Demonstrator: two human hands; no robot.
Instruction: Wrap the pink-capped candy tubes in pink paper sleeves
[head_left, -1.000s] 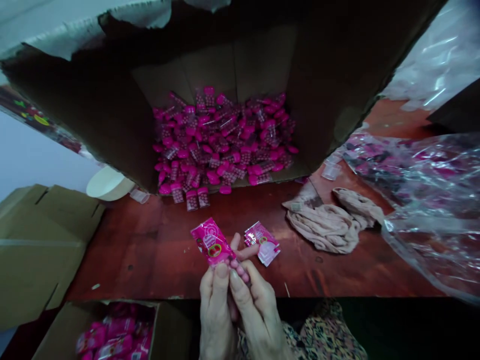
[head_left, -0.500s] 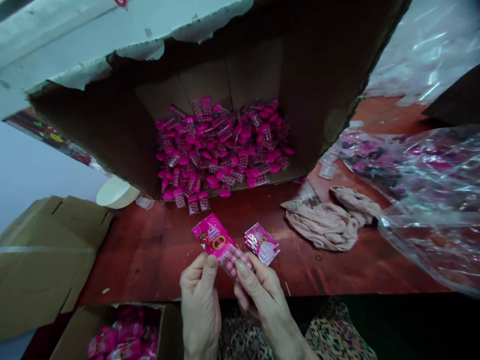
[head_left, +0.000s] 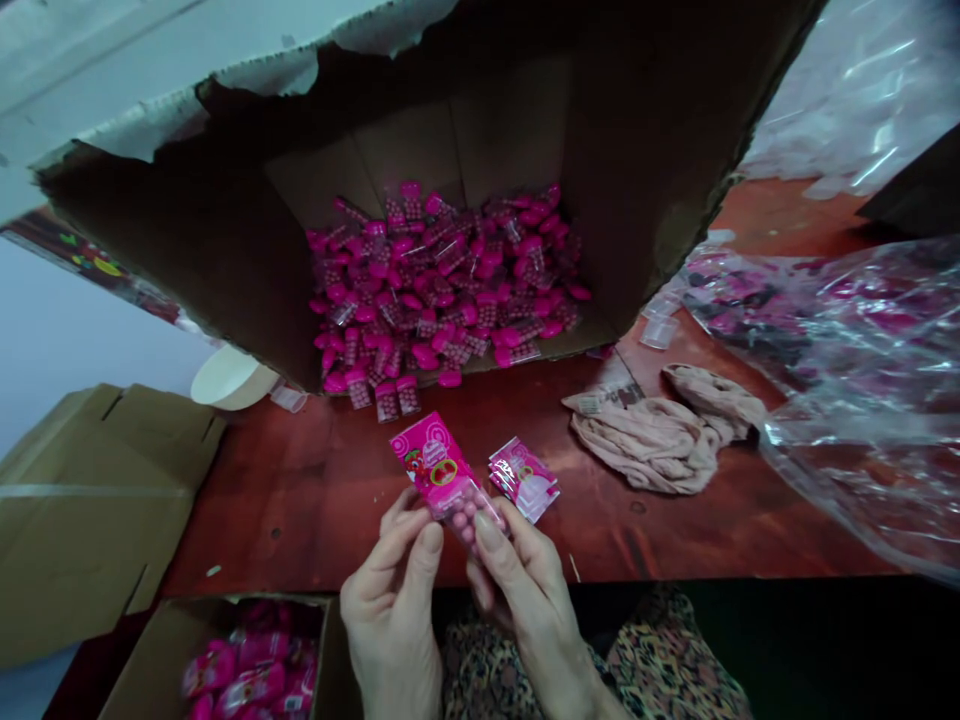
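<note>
Between my hands is a small clear container of pink candy balls (head_left: 466,520), tilted. A flat pink printed sleeve (head_left: 431,455) extends from its upper end. My right hand (head_left: 529,610) is closed around the container, thumb on its front. The thumb and fingers of my left hand (head_left: 397,590) pinch at the left edge where sleeve and container meet; the exact contact is partly hidden. Just beyond my right hand lies a small stack of similar pink sleeves (head_left: 523,475) on the reddish wooden table (head_left: 315,500).
A big cardboard box (head_left: 622,190) lies open towards me, holding many pink-capped candy containers (head_left: 450,285). Lower left, another box (head_left: 154,665) holds pink packed pieces. A crumpled cloth (head_left: 660,440), a plastic bag (head_left: 862,400), a white bowl (head_left: 232,378) and folded cardboard (head_left: 82,520) surround the work area.
My left hand has shifted slightly left and down, its fingers now lower along the sleeve's edge. More of the sleeve shows. The right hand keeps its hold on the container.
</note>
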